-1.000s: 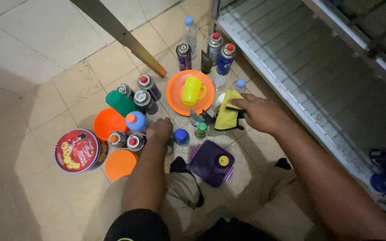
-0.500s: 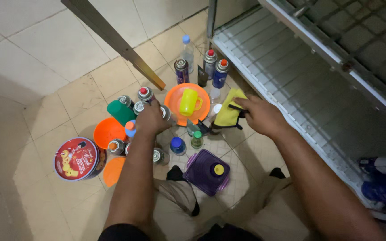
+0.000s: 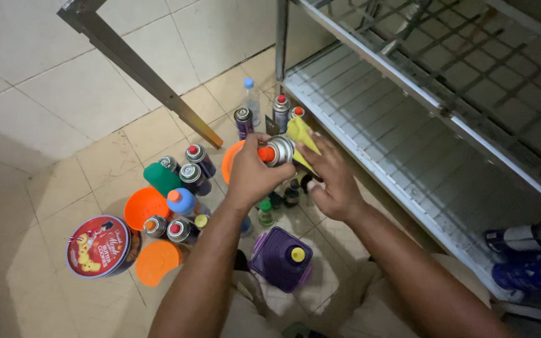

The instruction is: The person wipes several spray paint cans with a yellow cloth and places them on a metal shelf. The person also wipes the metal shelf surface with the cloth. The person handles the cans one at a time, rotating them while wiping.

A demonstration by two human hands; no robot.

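My left hand (image 3: 253, 174) grips a silver spray can with a red cap (image 3: 277, 151), lifted off the floor and lying sideways. My right hand (image 3: 330, 178) holds a yellow cloth (image 3: 300, 134) pressed against the far end of that can. Both hands hover over an orange plate (image 3: 229, 161), mostly hidden beneath them. Several more red-capped cans (image 3: 190, 172) stand on the tiled floor to the left.
A round red tin (image 3: 97, 246), orange bowl (image 3: 146, 205), orange lid (image 3: 157, 262), green can (image 3: 161, 178), blue-topped bottle (image 3: 183, 201) and purple lidded container (image 3: 281, 258) lie near my knees. Upright cans (image 3: 281, 109) and a clear bottle (image 3: 252, 100) stand beside a metal rack (image 3: 408, 131). A slanted metal bar (image 3: 139, 69) crosses the upper left.
My left hand reached forward, took a red-capped can from the floor group and raised it. My right hand brought the yellow cloth up against it. The camera tilted toward the rack.
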